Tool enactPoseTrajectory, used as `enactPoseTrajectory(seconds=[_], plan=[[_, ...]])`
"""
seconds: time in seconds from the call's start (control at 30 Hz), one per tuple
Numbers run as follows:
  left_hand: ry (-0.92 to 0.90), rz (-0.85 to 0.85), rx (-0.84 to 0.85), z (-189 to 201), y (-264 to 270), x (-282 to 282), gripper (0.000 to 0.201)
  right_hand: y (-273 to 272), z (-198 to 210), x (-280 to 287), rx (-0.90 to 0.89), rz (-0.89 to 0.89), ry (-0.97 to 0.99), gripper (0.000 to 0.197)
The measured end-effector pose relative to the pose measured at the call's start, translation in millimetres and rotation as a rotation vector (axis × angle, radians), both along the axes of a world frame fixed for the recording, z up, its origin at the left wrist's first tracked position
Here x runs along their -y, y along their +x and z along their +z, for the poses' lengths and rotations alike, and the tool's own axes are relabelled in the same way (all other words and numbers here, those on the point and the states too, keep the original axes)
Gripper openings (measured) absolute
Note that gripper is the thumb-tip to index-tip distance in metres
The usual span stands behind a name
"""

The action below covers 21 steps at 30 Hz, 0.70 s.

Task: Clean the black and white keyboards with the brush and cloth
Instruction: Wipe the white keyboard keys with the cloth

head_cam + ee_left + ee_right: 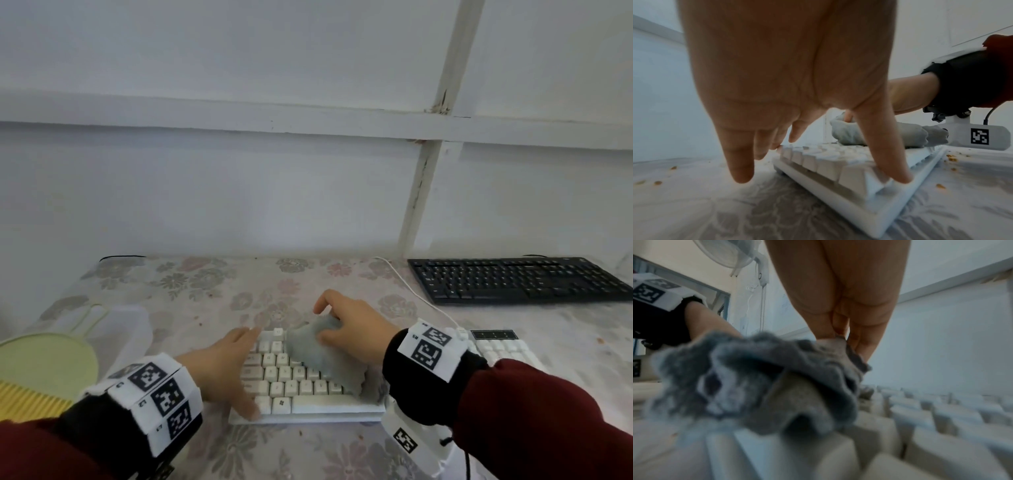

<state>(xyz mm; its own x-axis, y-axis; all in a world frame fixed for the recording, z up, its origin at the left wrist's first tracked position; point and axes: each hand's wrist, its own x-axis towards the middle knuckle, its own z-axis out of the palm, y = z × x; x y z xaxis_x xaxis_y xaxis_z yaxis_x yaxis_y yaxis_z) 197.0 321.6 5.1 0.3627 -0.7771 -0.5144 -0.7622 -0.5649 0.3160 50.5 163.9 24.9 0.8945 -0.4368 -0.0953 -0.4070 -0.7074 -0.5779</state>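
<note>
The white keyboard [298,380] lies on the flowered table near its front edge. My left hand [229,363] rests spread over its left end, fingers straight, with the thumb [898,170] pressing the near edge of the keyboard [849,183]. My right hand [346,329] grips a crumpled grey cloth [322,359] and holds it down on the middle keys. The right wrist view has the cloth [766,378] bunched on the keycaps [941,426]. The black keyboard [513,279] lies apart at the far right. A pale green and yellow brush [41,370] sits at the left edge.
A white cable [411,291] runs from the white keyboard toward the back wall. Orange crumbs [951,158] are scattered on the tablecloth [205,291] beside the keyboard. A translucent plastic piece [130,329] lies by the brush. The wall stands close behind the table.
</note>
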Motion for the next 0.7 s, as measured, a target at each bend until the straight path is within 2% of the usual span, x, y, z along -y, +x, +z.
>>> enactPoseTrajectory(seconds=[0.1,0.3,0.5,0.6,0.7], plan=[[-0.008,-0.042,0.009,-0.7,-1.3,-1.7,0.123,-2.0,-3.7,-0.1,0.031,-0.003,-0.040,0.026],[-0.008,-0.091,0.004,-2.1,3.7,-0.5,0.128,-7.5,-8.5,-3.1,0.034,0.067,-0.169,0.035],[-0.017,-0.098,-0.015,-3.3,5.0,-0.9,0.129,-6.1,-8.6,-10.7,-0.201,0.098,-0.194,0.037],[-0.018,-0.092,-0.029,-3.1,5.4,-0.9,0.134,-6.3,-7.6,-18.6,-0.326,0.062,-0.183,0.050],[-0.013,-0.088,-0.027,-2.5,4.9,-1.5,0.139,-5.0,-2.5,-25.2,-0.379,0.047,-0.190,0.051]])
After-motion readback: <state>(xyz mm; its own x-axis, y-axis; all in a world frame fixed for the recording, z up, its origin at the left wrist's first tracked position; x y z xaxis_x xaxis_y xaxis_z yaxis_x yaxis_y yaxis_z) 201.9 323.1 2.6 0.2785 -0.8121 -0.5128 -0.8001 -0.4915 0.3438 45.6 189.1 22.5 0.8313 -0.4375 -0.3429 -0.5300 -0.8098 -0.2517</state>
